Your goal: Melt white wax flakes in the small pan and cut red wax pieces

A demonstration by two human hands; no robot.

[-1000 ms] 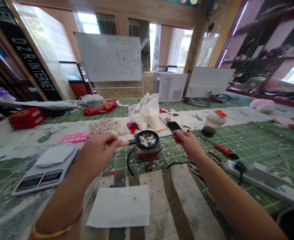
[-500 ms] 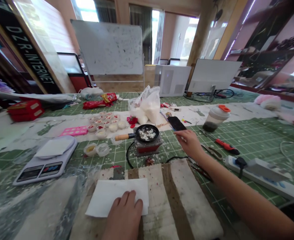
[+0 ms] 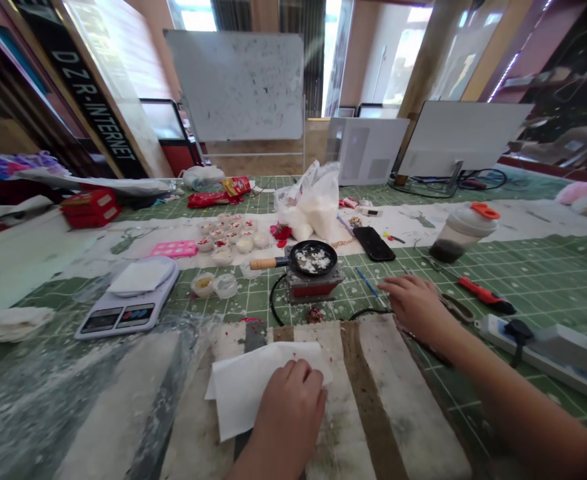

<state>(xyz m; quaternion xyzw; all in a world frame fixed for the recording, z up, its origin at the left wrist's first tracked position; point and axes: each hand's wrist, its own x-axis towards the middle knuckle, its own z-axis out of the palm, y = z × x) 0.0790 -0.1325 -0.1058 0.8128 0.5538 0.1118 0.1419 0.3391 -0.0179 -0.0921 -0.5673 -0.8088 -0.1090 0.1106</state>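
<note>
My left hand (image 3: 293, 400) is bent over a folded white paper sheet (image 3: 248, 383), its fingers closed on the sheet's right part. One corner of the sheet is skewed over the layer beneath. Below it lies a stained, striped cloth (image 3: 378, 400). My right hand (image 3: 418, 307) hovers low over the green mat with its fingers stretched out and holding nothing visible. Just left of its fingertips lies a thin blue stick (image 3: 370, 283). A black phone (image 3: 374, 243) rests beyond that hand. A small black pan (image 3: 314, 259) with white bits sits on a little red-sided stove (image 3: 313, 287).
At left stands a kitchen scale (image 3: 128, 310) with white paper on it. Several small cups (image 3: 230, 235) and a pink mold (image 3: 173, 249) lie behind. To the right are a shaker bottle (image 3: 463, 233), a red-handled tool (image 3: 486, 295) and a power strip (image 3: 543, 353).
My view has turned slightly left. My left fingers have curled onto the paper, which is now skewed. My right hand has drawn back from the phone toward me.
</note>
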